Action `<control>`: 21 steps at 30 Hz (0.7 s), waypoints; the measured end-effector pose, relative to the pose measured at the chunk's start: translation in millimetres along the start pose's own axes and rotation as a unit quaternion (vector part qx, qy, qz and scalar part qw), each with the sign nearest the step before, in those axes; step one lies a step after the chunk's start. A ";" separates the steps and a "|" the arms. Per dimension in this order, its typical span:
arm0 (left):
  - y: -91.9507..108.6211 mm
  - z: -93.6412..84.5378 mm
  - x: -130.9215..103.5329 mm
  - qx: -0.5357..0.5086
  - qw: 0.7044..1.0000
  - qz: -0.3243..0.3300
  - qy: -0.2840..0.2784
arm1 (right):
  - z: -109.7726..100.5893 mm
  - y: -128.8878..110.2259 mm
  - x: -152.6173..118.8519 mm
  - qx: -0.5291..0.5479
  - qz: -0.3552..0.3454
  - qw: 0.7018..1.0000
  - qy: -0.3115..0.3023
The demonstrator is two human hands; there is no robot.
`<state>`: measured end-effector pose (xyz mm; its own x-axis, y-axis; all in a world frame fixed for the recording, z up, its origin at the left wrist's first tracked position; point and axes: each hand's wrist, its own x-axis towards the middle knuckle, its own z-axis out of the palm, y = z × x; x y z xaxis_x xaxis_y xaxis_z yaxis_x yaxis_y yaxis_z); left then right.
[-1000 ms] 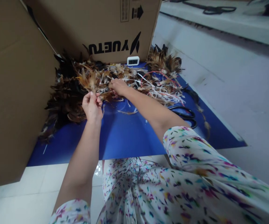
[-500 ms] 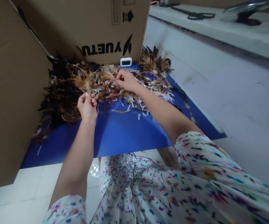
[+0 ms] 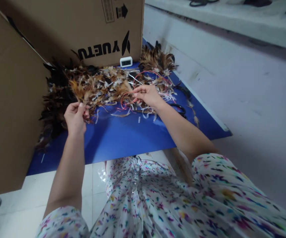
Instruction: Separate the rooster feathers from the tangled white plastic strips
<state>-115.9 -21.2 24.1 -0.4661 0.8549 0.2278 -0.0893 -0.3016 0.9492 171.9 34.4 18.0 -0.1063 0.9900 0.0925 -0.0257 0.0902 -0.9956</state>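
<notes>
My left hand [image 3: 76, 116] is closed on the base of a small bunch of brown and orange feathers [image 3: 80, 90], whose tips point up and away. Pinched between the fingertips of my right hand [image 3: 147, 95] is a thin red string [image 3: 124, 101], which loops down beside the hand. Both hands are over the near side of a wide heap of brown and black feathers [image 3: 108, 82] on the blue board [image 3: 123, 138]. White and red strings [image 3: 169, 96] lie tangled in the heap, to the right of my right hand.
A small white digital clock [image 3: 126, 62] stands before a large cardboard box [image 3: 66, 29]. Another cardboard panel [image 3: 11, 109] rises at left. Black scissor handles [image 3: 179, 109] lie by my right forearm. A pale wall [image 3: 222, 92] with a ledge [image 3: 232, 19] runs along the right.
My left hand has moved left and slightly down with the feathers. My right hand has shifted right and a little down with the red string. The hands are farther apart, and the view has shifted.
</notes>
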 end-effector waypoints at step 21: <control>4.4 -158.1 -75.3 0.323 0.939 0.025 0.112 | 1.9 9.8 -0.5 0.016 0.025 0.999 -0.015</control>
<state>-220.3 -153.6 -23.1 -0.6356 0.7139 0.2938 0.4577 0.0421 0.8881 169.8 34.5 8.2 -0.1371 0.9896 0.0440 -0.0520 0.0371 -0.9980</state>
